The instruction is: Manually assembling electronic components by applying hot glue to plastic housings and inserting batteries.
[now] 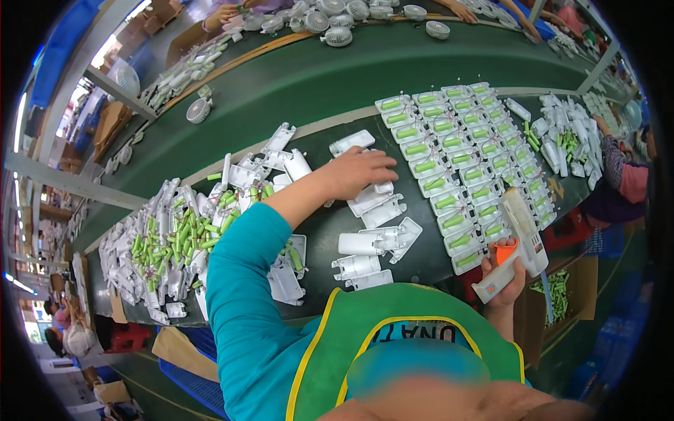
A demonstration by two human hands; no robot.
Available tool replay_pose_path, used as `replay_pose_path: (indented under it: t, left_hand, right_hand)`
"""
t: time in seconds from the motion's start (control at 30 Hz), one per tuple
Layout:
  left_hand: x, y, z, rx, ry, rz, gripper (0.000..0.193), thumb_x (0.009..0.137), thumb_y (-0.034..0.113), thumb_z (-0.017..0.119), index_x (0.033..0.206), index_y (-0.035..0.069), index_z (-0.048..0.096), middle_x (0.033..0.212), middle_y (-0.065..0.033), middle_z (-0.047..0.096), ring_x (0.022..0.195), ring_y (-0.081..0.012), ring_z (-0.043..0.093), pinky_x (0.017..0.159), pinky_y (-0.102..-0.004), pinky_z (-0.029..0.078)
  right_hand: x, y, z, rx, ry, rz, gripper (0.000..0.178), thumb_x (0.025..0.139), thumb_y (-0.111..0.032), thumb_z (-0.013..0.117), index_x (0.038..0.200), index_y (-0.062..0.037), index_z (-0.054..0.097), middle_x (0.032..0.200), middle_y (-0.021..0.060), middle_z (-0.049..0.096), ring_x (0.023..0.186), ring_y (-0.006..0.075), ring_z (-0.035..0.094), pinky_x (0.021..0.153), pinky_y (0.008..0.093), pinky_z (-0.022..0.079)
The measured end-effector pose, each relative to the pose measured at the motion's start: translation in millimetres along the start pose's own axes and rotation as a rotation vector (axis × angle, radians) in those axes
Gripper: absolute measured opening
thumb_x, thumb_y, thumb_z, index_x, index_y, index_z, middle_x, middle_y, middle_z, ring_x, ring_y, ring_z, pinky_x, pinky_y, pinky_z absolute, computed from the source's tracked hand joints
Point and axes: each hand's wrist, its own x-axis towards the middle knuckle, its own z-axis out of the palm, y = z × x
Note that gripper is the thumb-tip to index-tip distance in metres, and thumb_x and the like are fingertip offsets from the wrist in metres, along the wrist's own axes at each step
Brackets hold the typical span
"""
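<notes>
My left hand [357, 173] is palm down over white plastic shells, its fingers stretched and slightly apart. A white shell [384, 209] lies just below the fingers; whether the hidden underside grips one does not show. My right hand [507, 284] is wrapped round a white gun-shaped tool [523, 228] with an orange trigger area, which looks like a glue gun. The tool is tilted over the near right corner of several rows of white shells [430, 167], each with a green cylindrical battery and thin wires. More loose shells [365, 243] lie between my hands.
At left, a heap of white shells and green batteries [184, 235] covers the dark table. Another pile [564, 137] lies at far right. Beyond runs a green conveyor belt [281, 91] with small white fans [338, 36]. A cardboard box [579, 291] with batteries stands below right. Co-workers are nearby.
</notes>
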Motion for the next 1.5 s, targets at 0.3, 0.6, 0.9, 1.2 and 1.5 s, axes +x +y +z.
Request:
replay_pose_path:
  t: [0.3,0.6,0.9,1.2,1.5]
  left_hand:
    - [-21,-56,-9,0.005,0.408,-0.722,0.044,0.075,0.019,0.072,0.117,0.017,0.06,0.128,-0.007,0.053,0.121,-0.0299,0.049,0.095,-0.0488,0.042]
    - [2,-87,12,0.274,0.328,-0.676,0.014,0.074,0.013,0.069,0.088,0.015,0.067,0.1,-0.0059,0.058,0.101,-0.0279,0.056,0.082,-0.0436,0.044]
    - [32,-68,11,0.187,0.259,-0.539,0.01,0.079,0.014,0.066,0.088,0.018,0.069,0.09,-0.0029,0.061,0.095,-0.0238,0.059,0.08,-0.0408,0.042]
    - [21,15,-9,-0.052,0.086,-0.734,0.044,0.08,0.036,0.068,0.12,0.02,0.061,0.12,-0.0096,0.056,0.108,-0.0281,0.058,0.088,-0.0462,0.048]
    - [4,16,25,0.054,0.115,-0.578,0.05,0.076,0.043,0.069,0.118,0.015,0.061,0.127,-0.015,0.05,0.109,-0.0356,0.052,0.09,-0.0434,0.048]
  right_hand:
    - [1,4,-1,0.006,-0.003,0.018,0.038,0.094,-0.026,0.048,0.129,-0.0106,0.045,0.123,0.0049,0.054,0.114,0.0225,0.053,0.076,0.0343,0.044]
    - [-5,3,0,0.004,0.041,-0.007,0.041,0.091,-0.029,0.052,0.126,-0.0089,0.045,0.122,0.0078,0.054,0.113,0.0244,0.053,0.075,0.0352,0.046]
    - [-10,4,-1,0.008,0.079,-0.005,0.041,0.091,-0.03,0.053,0.126,-0.0095,0.045,0.122,0.0079,0.054,0.113,0.0244,0.053,0.075,0.0352,0.046]
    - [-9,5,-5,0.028,0.07,-0.007,0.041,0.092,-0.029,0.053,0.126,-0.0092,0.045,0.122,0.008,0.055,0.114,0.0247,0.054,0.075,0.0356,0.046]
    - [-10,7,-3,0.024,0.046,0.001,0.042,0.092,-0.029,0.051,0.128,-0.0091,0.044,0.124,0.0089,0.054,0.112,0.0253,0.054,0.076,0.0357,0.046]
